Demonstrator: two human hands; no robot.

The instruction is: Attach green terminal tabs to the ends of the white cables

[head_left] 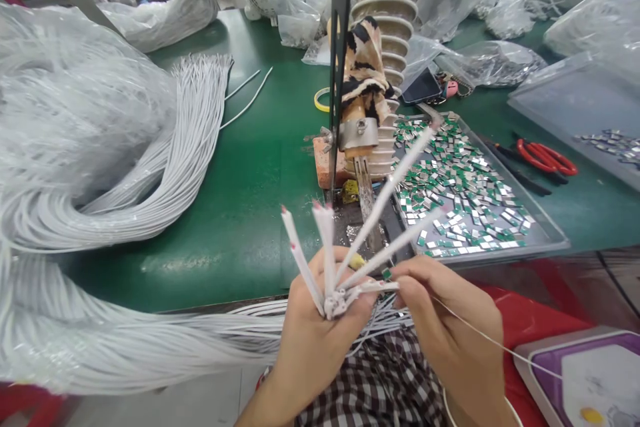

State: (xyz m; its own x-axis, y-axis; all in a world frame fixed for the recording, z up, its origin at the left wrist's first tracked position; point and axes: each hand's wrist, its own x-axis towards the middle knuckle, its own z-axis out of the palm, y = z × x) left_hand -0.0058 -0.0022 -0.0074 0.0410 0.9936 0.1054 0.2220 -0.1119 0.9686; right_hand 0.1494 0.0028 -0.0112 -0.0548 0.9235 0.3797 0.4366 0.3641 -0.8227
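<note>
My left hand [320,320] is closed around a bundle of white cables [333,300], their stripped-looking, reddish ends fanning upward. One shorter cable end [380,286] points right, toward my right hand [450,333]. The right thumb and forefinger are pinched together at its tip, and a thin solder-like wire [493,339] runs out of that hand to the lower right. Close to the right fingertips is a small green circuit board [387,273]; whether the fingers touch it is unclear. Behind the hands, a clamped soldering iron [367,197] points down, its upper part wrapped in patterned cloth [367,67].
A clear tray [545,240] of small green-and-silver boards lies right of the iron. Red-handled pliers [545,157] rest beyond it. Thick bundles of white cable [200,127] cover the left side. A ribbed hose [390,7] and dark metal post [340,47] stand upright at the middle.
</note>
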